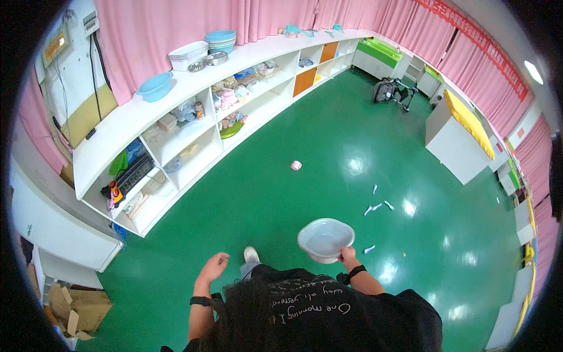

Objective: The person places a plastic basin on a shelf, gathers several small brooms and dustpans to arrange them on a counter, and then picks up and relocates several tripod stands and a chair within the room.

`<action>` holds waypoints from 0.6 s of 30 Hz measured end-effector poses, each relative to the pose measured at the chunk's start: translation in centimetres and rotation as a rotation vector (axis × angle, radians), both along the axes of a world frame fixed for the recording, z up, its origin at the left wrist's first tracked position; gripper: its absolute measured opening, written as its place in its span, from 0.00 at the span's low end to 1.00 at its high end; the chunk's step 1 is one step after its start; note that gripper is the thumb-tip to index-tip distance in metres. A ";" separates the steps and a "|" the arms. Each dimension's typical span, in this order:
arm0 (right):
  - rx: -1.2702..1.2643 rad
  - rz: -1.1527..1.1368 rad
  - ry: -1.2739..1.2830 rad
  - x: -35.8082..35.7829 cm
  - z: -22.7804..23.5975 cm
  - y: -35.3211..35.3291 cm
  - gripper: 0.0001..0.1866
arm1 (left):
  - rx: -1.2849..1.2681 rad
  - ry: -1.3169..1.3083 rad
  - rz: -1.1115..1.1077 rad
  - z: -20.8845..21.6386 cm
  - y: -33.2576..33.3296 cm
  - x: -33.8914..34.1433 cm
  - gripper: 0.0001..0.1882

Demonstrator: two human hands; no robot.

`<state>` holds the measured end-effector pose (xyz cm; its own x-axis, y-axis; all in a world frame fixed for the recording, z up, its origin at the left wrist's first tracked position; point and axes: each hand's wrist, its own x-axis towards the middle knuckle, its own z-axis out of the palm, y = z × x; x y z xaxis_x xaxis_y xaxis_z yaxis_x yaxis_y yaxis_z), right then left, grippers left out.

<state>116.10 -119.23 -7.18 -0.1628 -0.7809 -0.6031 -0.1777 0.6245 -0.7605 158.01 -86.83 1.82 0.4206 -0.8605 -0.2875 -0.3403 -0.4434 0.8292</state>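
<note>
My right hand (348,256) grips the near right rim of a pale blue-white oval basin (326,236), held out in front of my body above the floor. The inside of the basin shows smooth, with nothing distinct in it. To the left, my left hand (215,266) hangs in the air with loosely bent fingers and nothing in it, well apart from the basin. A pink and white cup-like thing (296,165) lies on the floor farther ahead. Right of the basin, several small whitish spoon-shaped pieces (375,207) are scattered on the floor.
A long white shelf unit (275,88) curves along the left, holding folded cloths. On its top are a blue basin (156,87), stacked white tubs (187,57) and metal bowls (216,58). A white cabinet (454,144) with yellow cover stands right; a cardboard box (88,308) sits lower left.
</note>
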 end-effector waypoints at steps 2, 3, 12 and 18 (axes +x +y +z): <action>0.073 0.152 -0.164 5.0 1.2 -3.8 0.12 | 0.010 -0.023 -0.031 -1.9 -3.4 4.2 0.13; 0.075 0.161 -0.160 7.5 2.2 -5.7 0.12 | 0.025 -0.051 -0.068 -2.9 -4.9 6.3 0.13; -0.173 0.633 -0.229 29.9 11.6 -23.0 0.14 | -0.068 -0.319 -0.199 0.5 -27.7 23.4 0.15; -0.211 0.578 -0.449 39.1 16.5 -33.1 0.19 | 0.073 0.193 -0.278 4.3 -42.4 28.2 0.32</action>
<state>155.21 -152.33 9.30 0.5330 -0.7734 -0.3432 -0.0775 0.3592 -0.9300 186.23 -129.21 6.13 0.1045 -0.9086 -0.4044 -0.2966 -0.4165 0.8594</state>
